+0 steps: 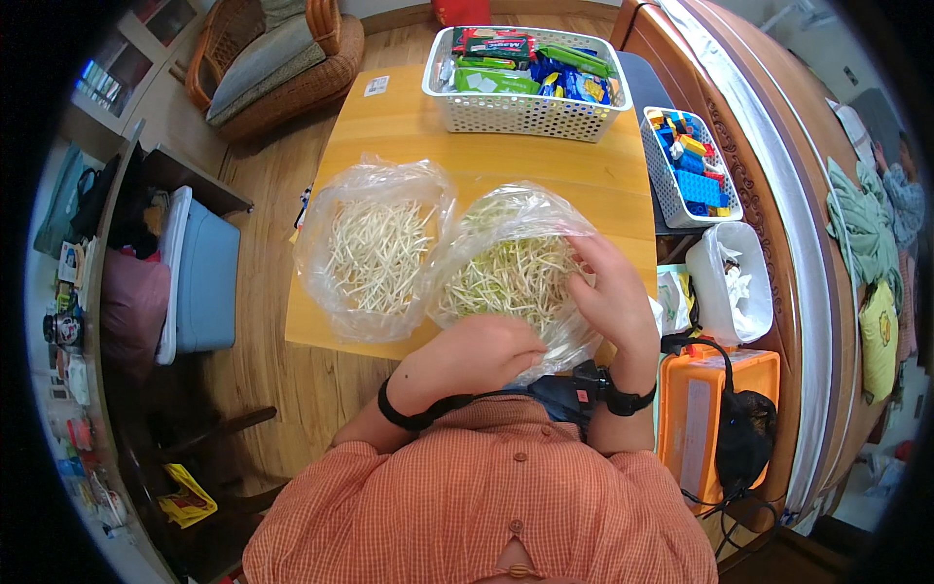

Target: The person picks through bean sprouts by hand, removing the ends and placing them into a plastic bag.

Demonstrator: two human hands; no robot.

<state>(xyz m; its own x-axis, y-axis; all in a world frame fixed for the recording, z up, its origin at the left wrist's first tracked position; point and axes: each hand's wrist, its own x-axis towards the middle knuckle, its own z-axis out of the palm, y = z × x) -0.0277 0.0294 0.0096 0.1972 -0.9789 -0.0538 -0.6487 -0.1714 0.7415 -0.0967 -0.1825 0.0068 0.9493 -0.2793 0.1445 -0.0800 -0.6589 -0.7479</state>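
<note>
A clear plastic bag [535, 193] with its mouth spread wide stands on the wooden table [379, 124]. Inside lies a tangle of pale bean sprouts [503, 274], some with greenish parts. At the bag's right rim, my right hand [613, 281] grips the film between curled fingers and thumb. My left hand [485, 350] is at the near rim, its fingertips drawn together on the crumpled plastic; part of the hold is hidden. To the left, touching this bag, sits a second clear plastic bag [312, 237] holding white trimmed sprout stems [379, 255].
A white perforated basket [525, 117] of packaged snacks stands at the table's far edge. On the right are a basket of toy bricks [693, 190], a lined waste bin [730, 292] and an orange crate [686, 423]. A blue storage box [208, 277] is at left.
</note>
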